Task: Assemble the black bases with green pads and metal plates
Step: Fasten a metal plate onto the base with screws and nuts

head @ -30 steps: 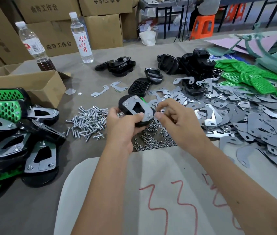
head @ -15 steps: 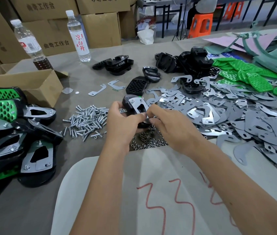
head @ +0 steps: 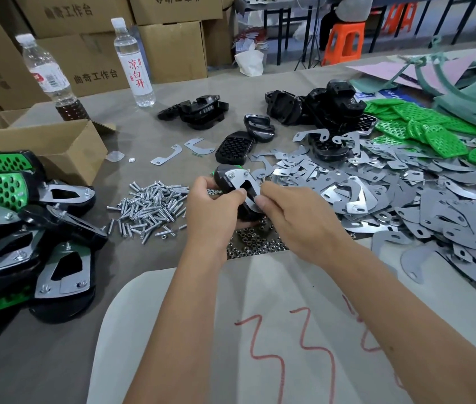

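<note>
My left hand (head: 214,211) grips a black base (head: 225,177) with a metal plate (head: 244,185) on top, held tilted above the table. A sliver of green pad shows at its edge. My right hand (head: 298,217) pinches the near edge of that plate with thumb and forefinger. Screw ends stick up from the plate. Loose screws (head: 152,205) lie to the left, small nuts (head: 255,243) sit under my hands. Loose metal plates (head: 391,199) spread to the right, green pads (head: 435,129) at far right, bare black bases (head: 318,107) behind.
Finished assemblies (head: 18,228) are heaped at the left by an open cardboard box (head: 64,144). Two water bottles (head: 134,62) stand at the back left. A white sheet with red marks (head: 274,330) lies near me. Cardboard boxes (head: 166,48) line the far edge.
The base has been tipped from lying flat to standing more on edge. My right hand closed in and now pinches the plate's near edge. The view shifted slightly.
</note>
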Demonstrator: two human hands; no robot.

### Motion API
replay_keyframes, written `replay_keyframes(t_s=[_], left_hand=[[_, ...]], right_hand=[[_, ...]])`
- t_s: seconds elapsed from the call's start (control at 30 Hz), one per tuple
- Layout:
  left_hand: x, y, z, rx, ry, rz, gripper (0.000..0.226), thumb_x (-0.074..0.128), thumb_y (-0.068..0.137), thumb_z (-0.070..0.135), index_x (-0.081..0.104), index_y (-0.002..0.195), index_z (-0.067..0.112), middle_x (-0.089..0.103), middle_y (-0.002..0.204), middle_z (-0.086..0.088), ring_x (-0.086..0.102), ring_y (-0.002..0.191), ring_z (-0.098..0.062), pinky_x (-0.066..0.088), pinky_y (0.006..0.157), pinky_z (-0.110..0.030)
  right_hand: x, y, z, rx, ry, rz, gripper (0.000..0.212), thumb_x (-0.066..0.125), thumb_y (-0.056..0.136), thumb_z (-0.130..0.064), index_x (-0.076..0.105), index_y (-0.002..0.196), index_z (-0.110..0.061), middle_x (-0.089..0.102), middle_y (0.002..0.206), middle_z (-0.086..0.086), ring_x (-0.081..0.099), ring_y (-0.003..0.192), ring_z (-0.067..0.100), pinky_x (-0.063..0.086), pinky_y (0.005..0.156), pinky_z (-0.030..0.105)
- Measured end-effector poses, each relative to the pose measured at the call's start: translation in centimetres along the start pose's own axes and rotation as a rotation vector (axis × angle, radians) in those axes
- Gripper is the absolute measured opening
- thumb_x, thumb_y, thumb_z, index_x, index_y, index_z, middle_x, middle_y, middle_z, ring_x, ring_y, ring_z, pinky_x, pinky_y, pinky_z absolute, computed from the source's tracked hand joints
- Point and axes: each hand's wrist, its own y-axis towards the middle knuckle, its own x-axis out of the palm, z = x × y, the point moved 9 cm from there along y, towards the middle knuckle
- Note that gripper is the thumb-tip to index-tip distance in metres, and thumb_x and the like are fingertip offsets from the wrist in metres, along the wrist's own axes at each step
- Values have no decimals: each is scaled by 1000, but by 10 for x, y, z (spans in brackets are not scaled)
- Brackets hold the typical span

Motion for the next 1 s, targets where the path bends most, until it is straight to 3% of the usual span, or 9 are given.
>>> replay_keyframes(t_s=[0.13, 0.27, 0.37, 0.5, 0.63, 0.8, 0.93, 1.0], left_hand=[[-3, 3, -1, -11, -33, 18, 21, 69, 90, 1, 53, 100, 11, 76, 94, -22, 78, 75, -33, 60, 55, -35], [-3, 3, -1, -7, -32, 13, 21, 69, 89, 0, 54, 101, 10, 76, 94, -21, 78, 77, -33, 60, 55, -36], [-4, 3, 0, -9, -50, 10, 20, 68, 90, 1, 53, 101, 10, 75, 97, -22, 78, 76, -33, 61, 57, -37], [-7, 4, 4, 48, 14, 30, 21, 69, 90, 2, 52, 99, 12, 73, 100, -23, 77, 82, -37, 64, 61, -45], [-5, 4, 2, 23, -1, 18, 21, 68, 91, 0, 52, 100, 9, 73, 101, -24, 77, 82, -37, 64, 62, -47], [-4, 2, 5, 37, 1, 12, 20, 69, 92, 2, 53, 102, 10, 74, 99, -21, 78, 82, -34, 62, 57, -38], [-1, -2, 4, 32, 15, 11, 22, 69, 91, 0, 54, 104, 9, 74, 99, -20, 77, 83, -33, 59, 51, -32], [-1, -1, 3, 18, 11, 16, 21, 69, 92, 0, 54, 103, 10, 74, 99, -21, 77, 82, -33, 58, 51, -31]], right_hand=[[1, -3, 0, -21, 36, -33, 12, 45, 106, -29, 42, 96, -24, 56, 69, -5, 51, 67, 21, 43, 60, 41], [0, -1, 2, -14, 32, 8, 20, 48, 107, -30, 46, 90, -21, 53, 66, -4, 50, 65, 18, 46, 60, 43], [-1, -1, 4, -26, 97, 9, 7, 51, 106, -24, 51, 99, -25, 50, 65, -7, 49, 66, 13, 45, 61, 43], [-2, -1, 2, -53, 117, -7, 7, 54, 104, -14, 56, 104, -21, 48, 67, -11, 49, 69, 16, 47, 64, 45], [-1, 0, 1, -45, 51, 15, 17, 50, 108, -25, 51, 93, -15, 49, 69, -6, 47, 69, 21, 45, 64, 48], [-1, 0, -2, -47, 32, -4, 12, 47, 107, -29, 46, 97, -23, 48, 72, -9, 44, 70, 17, 40, 62, 42], [-1, 1, -2, -20, -34, 29, 29, 45, 107, -37, 38, 83, -22, 44, 66, -6, 42, 65, 20, 36, 57, 42], [-1, 1, 2, 11, -27, 20, 28, 43, 106, -42, 40, 85, -22, 48, 65, -5, 45, 64, 21, 36, 57, 41]])
